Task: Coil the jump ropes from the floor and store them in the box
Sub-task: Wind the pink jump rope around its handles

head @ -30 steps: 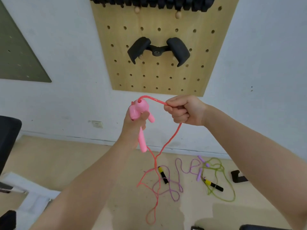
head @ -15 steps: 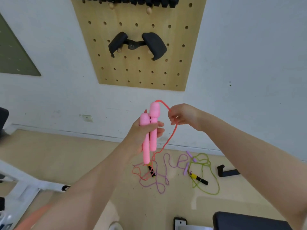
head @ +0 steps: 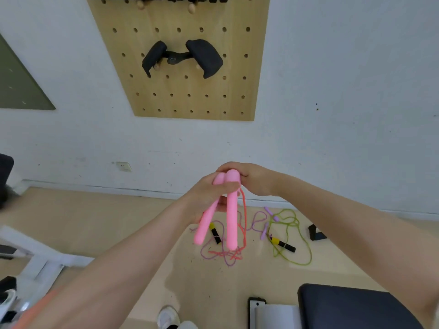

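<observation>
Pale wooden floor (head: 118,233) fills the lower view. At centre, the left hand (head: 204,198) grips two smooth pink plastic handles (head: 231,210); the right hand (head: 251,179), at one o'clock, closes over their tops. The thin red-pink cord (head: 243,224) hangs onto purple (head: 213,255) and green ropes (head: 292,236) beyond, so coiling may snag them. No box is visible.

Pink handles (head: 231,214) – smooth matt plastic; pegboard (head: 190,96) – pale unvarnished-looking wood; floor (head: 118,224) – smooth light wood-look; wall (head: 332,91) – matt white, scuffed.
</observation>
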### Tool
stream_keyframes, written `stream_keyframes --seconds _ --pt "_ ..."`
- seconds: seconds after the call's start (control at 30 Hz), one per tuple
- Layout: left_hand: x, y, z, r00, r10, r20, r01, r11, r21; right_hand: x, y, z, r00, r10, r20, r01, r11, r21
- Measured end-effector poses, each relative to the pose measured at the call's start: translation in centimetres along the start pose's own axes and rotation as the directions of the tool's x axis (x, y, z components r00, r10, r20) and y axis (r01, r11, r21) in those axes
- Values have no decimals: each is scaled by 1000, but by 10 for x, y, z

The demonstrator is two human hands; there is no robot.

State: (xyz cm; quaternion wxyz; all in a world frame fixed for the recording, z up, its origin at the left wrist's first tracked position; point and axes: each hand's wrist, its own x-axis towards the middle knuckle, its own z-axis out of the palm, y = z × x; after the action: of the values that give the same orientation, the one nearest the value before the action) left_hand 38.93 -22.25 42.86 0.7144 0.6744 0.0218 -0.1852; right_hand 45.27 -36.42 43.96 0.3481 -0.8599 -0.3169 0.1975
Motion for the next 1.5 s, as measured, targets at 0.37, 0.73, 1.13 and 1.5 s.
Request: stream_keyframes --seconds 0.37,0.73,1.13,1.5 --pt "-6 -1 -4 932 67 -356 -118 985 -125 -15 20 7 945 280 167 -318 906 278" --pt "8 6 11 688 153 -709 -284 957 -69 -17 -25 36 965 156 212 -225 907 357" --pt "4 -15 -12 935 130 -329 -50 970 240 -26 10 26 928 369 -50 -372 918 -138" --pt "-2 -4 -8 813 267 518 -308 -558 771 -49 -5 7 903 303 303 -223 936 -274"
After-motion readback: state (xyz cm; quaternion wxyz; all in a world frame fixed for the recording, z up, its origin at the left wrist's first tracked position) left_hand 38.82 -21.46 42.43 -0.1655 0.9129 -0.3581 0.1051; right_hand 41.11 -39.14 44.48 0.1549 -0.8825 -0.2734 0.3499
